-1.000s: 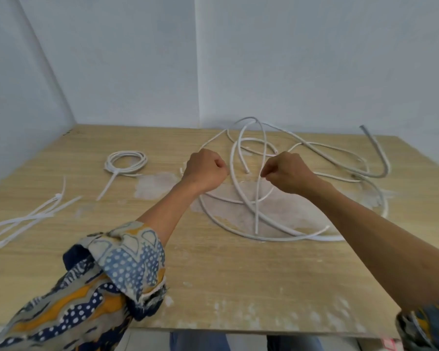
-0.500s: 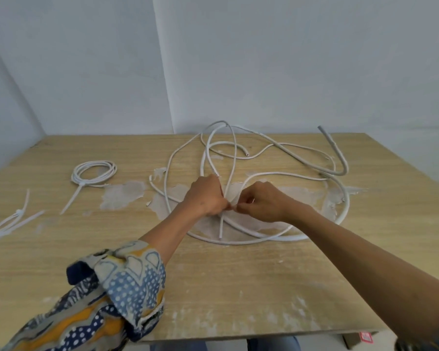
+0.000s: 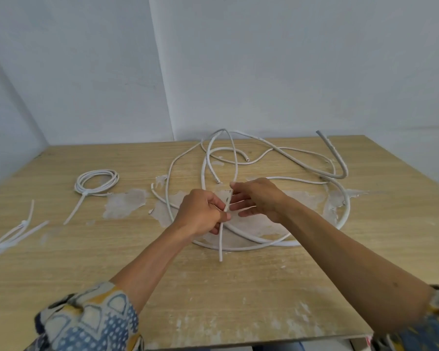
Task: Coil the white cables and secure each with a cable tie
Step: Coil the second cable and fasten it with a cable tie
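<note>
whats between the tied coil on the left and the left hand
In the head view, between the tied coil and the left hand lie a pale worn patch of tabletop, then a strand of loose cable.

Matt wood-grain table (image 3: 238, 295) with chipped patches; smooth white plastic cables (image 3: 276, 240)

Bare surface (image 3: 238, 300) runs along the near edge — passable. Loose cables (image 3: 266, 241) sprawl over the centre and far right, some arching up off it; a tied coil (image 3: 84, 191) and thin white strands (image 3: 23, 223) occupy the left.
</note>
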